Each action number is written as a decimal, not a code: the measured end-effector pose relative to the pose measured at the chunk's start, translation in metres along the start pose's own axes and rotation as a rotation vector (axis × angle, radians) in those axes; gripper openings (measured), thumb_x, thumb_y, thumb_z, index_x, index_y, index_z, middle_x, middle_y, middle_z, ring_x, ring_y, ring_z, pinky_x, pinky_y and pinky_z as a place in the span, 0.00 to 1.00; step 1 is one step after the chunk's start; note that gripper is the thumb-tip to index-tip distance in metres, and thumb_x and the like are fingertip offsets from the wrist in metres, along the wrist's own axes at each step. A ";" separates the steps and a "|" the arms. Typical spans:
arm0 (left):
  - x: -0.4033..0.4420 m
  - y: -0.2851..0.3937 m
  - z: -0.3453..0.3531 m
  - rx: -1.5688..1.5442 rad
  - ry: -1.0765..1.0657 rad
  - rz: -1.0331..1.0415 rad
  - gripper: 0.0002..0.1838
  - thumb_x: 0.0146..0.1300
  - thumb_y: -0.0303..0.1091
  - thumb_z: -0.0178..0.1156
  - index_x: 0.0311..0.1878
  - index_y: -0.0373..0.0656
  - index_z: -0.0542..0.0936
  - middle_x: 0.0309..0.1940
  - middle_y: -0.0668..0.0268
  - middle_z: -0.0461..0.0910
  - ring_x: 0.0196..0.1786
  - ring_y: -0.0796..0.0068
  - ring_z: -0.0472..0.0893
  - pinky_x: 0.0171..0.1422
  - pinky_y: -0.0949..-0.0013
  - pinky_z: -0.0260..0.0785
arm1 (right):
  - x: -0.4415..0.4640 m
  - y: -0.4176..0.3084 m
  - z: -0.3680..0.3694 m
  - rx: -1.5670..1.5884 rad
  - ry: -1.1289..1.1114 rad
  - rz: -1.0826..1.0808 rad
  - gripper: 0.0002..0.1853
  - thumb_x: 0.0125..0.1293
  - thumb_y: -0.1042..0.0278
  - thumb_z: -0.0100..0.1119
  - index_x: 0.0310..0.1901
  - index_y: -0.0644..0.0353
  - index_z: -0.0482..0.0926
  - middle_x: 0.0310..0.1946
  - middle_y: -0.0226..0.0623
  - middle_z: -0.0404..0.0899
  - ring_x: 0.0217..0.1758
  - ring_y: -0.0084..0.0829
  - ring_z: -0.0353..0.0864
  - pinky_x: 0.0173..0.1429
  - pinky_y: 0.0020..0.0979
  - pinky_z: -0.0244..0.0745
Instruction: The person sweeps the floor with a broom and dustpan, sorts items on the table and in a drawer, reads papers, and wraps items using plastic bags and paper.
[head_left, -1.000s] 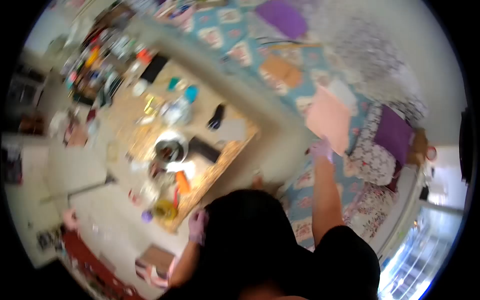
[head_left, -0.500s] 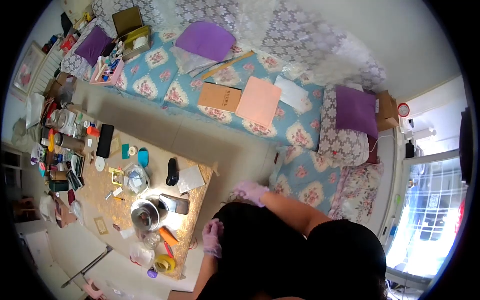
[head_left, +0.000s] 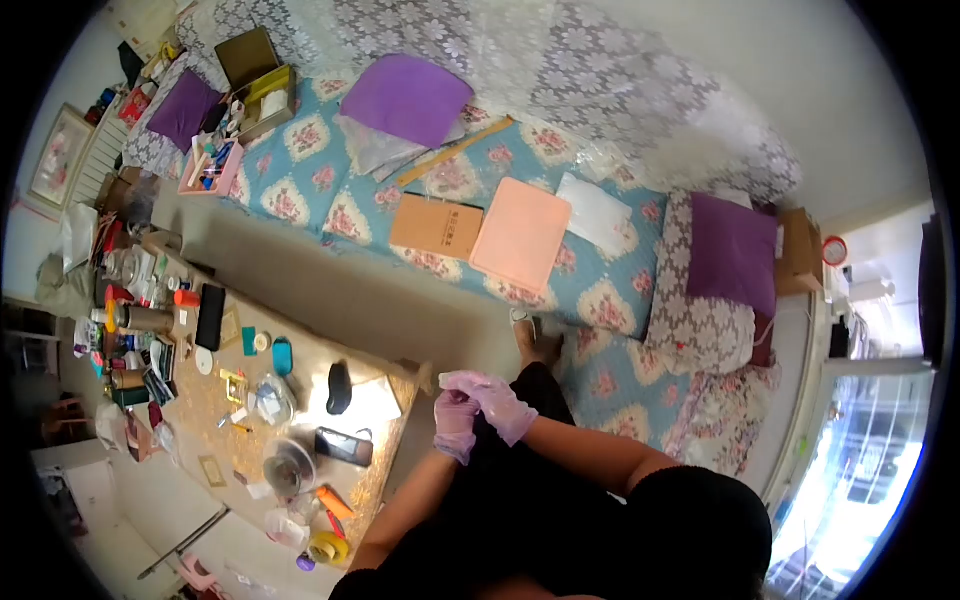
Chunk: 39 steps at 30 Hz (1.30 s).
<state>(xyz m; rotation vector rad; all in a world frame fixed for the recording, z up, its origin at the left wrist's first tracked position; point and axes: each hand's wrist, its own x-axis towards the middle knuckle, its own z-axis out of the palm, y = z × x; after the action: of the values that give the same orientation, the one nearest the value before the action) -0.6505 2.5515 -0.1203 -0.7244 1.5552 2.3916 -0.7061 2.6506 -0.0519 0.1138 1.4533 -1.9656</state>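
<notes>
Both my hands wear thin, pale pink gloves and meet in front of my body, just off the table's right corner. My left hand (head_left: pixel 456 424) is closed, its fingers bent under the other hand. My right hand (head_left: pixel 495 402) reaches across with its fingers pressed together over the left fingertips. Whether anything small is between the fingers is hidden. Nearest to them on the patterned table (head_left: pixel 385 470) are a white sheet (head_left: pixel 376 400), a black object (head_left: pixel 339 388) and a phone (head_left: pixel 343 447).
On the flowered blue sofa cover lie a pink board (head_left: pixel 521 236), a brown notebook (head_left: pixel 436 226), a white packet (head_left: pixel 596 213) and a wooden ruler (head_left: pixel 455 152). The table also holds a metal bowl (head_left: pixel 289 467), an orange tube (head_left: pixel 335 503) and yellow tape (head_left: pixel 327 547).
My right hand has come from over the sofa, near the pink board, to my left hand. My left hand has moved up and right, and the two now touch.
</notes>
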 end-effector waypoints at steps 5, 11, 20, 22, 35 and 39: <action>0.119 -0.007 0.069 -0.007 0.034 -0.058 0.05 0.66 0.33 0.60 0.39 0.42 0.78 0.26 0.69 0.80 0.28 0.82 0.76 0.33 0.76 0.69 | 0.117 -0.009 -0.143 -0.696 0.136 -0.319 0.18 0.66 0.64 0.57 0.54 0.62 0.77 0.50 0.38 0.79 0.55 0.32 0.76 0.62 0.32 0.69; 0.332 0.022 0.115 0.624 0.161 0.231 0.18 0.74 0.44 0.46 0.37 0.39 0.74 0.28 0.64 0.75 0.32 0.69 0.74 0.40 0.68 0.68 | 0.233 -0.061 -0.464 -1.325 0.863 0.157 0.55 0.45 0.51 0.74 0.72 0.54 0.50 0.69 0.47 0.59 0.69 0.46 0.63 0.67 0.40 0.64; 0.544 0.044 0.124 1.781 0.130 0.530 0.23 0.60 0.42 0.61 0.51 0.34 0.72 0.63 0.49 0.67 0.63 0.48 0.67 0.65 0.51 0.61 | 0.293 -0.102 -0.590 -2.001 0.169 0.575 0.41 0.40 0.54 0.74 0.59 0.50 0.69 0.57 0.34 0.68 0.56 0.36 0.71 0.57 0.48 0.65; 0.549 0.060 0.128 1.909 0.085 0.366 0.27 0.53 0.43 0.67 0.52 0.39 0.70 0.67 0.54 0.59 0.67 0.49 0.61 0.69 0.46 0.55 | 0.297 -0.179 -0.545 -1.974 0.037 0.637 0.29 0.50 0.61 0.66 0.57 0.50 0.74 0.61 0.33 0.67 0.62 0.37 0.68 0.60 0.47 0.64; 0.645 0.045 0.126 2.224 -0.235 0.561 0.13 0.60 0.30 0.51 0.48 0.43 0.74 0.53 0.52 0.77 0.52 0.54 0.79 0.61 0.53 0.66 | 0.439 -0.208 -0.637 -2.026 -0.107 0.381 0.18 0.59 0.69 0.54 0.53 0.47 0.77 0.50 0.43 0.78 0.57 0.45 0.75 0.71 0.51 0.53; 0.606 0.105 0.162 2.132 -0.217 0.217 0.17 0.61 0.30 0.51 0.53 0.41 0.73 0.55 0.55 0.77 0.48 0.56 0.81 0.49 0.58 0.73 | 0.374 -0.223 -0.649 -1.942 0.496 0.010 0.24 0.55 0.67 0.60 0.56 0.53 0.74 0.41 0.43 0.82 0.46 0.45 0.81 0.57 0.40 0.72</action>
<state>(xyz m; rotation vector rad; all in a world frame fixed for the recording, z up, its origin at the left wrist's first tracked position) -1.2630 2.5934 -0.2863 0.2432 2.6524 -0.1214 -1.3216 3.0759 -0.2790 -0.2779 2.9115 0.1754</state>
